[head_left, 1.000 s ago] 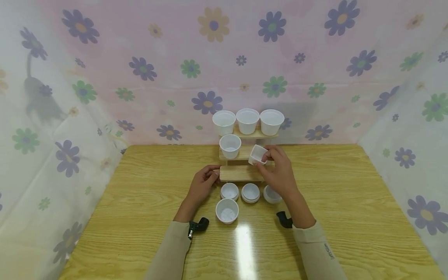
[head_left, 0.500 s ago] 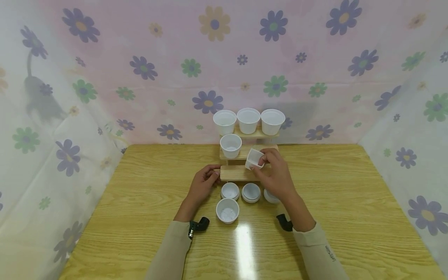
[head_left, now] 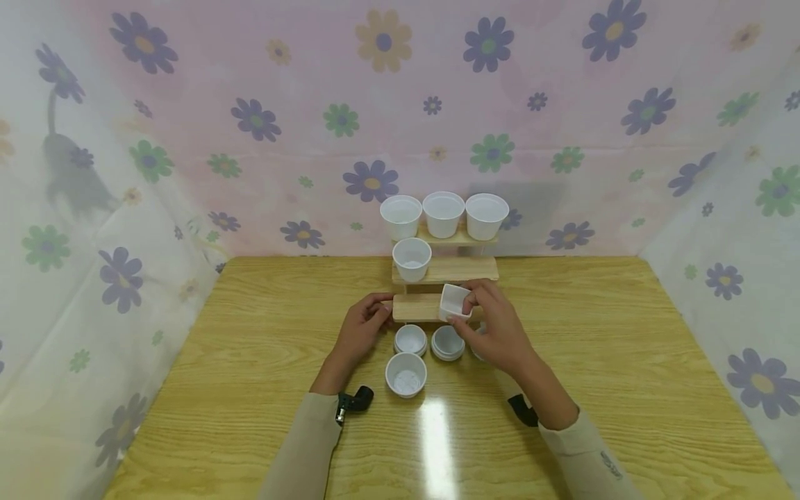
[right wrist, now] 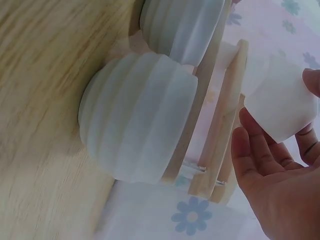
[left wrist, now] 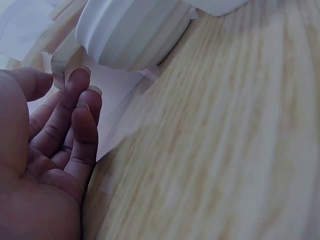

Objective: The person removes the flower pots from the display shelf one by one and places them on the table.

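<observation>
**Two bare hands at a tiered stand, a white square pot held above it**

The right hand (head_left: 500,337) pinches the wall of the square pot (head_left: 453,298) between thumb and fingers, the gap only as wide as the wall. Right of centre in the head view, the pot is tilted, mouth showing, over the lowest tier of the wooden stand (head_left: 415,307); contact with the tier cannot be told. The left hand (head_left: 361,328) grips that tier's left end between thumb and forefinger; the left wrist view shows the remaining fingers loosely bent.

The head view shows the round mouths of the ribbed pots (head_left: 447,342) at centre; the wrist views reveal their ridged, bulging sides. Smooth, tapering cups (head_left: 443,215) stand on the upper tiers. Pale grain streaks the desk (head_left: 250,389); flowers pattern the cloth (head_left: 281,194).
</observation>
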Motion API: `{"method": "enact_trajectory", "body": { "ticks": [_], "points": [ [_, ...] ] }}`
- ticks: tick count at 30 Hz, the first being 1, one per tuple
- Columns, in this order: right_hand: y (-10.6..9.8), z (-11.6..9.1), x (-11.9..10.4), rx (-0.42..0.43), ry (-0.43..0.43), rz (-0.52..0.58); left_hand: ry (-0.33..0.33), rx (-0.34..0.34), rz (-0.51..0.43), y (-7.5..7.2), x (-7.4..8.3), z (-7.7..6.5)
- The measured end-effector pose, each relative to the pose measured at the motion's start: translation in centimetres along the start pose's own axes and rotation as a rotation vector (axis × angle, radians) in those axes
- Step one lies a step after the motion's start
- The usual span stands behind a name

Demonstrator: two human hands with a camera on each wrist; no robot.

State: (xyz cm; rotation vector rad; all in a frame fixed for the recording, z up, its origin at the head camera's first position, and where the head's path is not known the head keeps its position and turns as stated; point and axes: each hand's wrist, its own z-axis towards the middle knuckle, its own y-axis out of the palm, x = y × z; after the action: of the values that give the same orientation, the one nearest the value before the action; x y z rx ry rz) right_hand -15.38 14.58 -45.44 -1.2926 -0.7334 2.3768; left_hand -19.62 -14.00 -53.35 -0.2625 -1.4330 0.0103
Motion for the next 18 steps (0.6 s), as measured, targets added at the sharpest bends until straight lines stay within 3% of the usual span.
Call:
{"method": "enact_trajectory", "body": {
  "ticks": [18],
  "points": [
    [0.1, -1.4, -0.6, -0.101, -0.082, 0.05, -0.004, -0.009, 0.009, 0.0, 0.2, -0.1]
  ]
}}
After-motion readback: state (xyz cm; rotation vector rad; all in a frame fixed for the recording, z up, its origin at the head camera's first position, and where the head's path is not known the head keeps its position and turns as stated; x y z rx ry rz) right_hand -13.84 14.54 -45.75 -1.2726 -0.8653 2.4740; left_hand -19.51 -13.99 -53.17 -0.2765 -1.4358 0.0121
